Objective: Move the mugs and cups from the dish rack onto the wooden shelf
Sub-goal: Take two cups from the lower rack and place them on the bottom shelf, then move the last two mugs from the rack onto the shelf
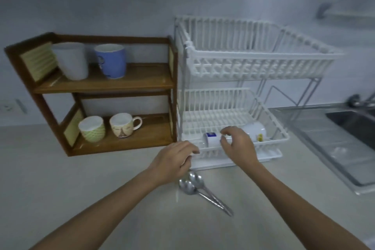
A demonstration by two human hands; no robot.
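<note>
The white two-tier dish rack (233,63) stands right of the wooden shelf (142,79). In its lower basket lie a white cup with a blue label (211,138) and a white mug with a yellow mark (253,130), both on their sides. My right hand (237,144) reaches over the basket's front rim, fingers curled at the blue-label cup. My left hand (174,160) rests at the rack's front left corner. On the shelf's top board stand a white cup (71,61) and a blue mug (110,61); below, a green patterned cup (92,129) and a cream mug (121,125).
Two metal spoons (198,186) lie on the counter in front of the rack, just below my left hand. A steel sink (353,128) with a tap is at the right. The rack's upper basket holds nothing.
</note>
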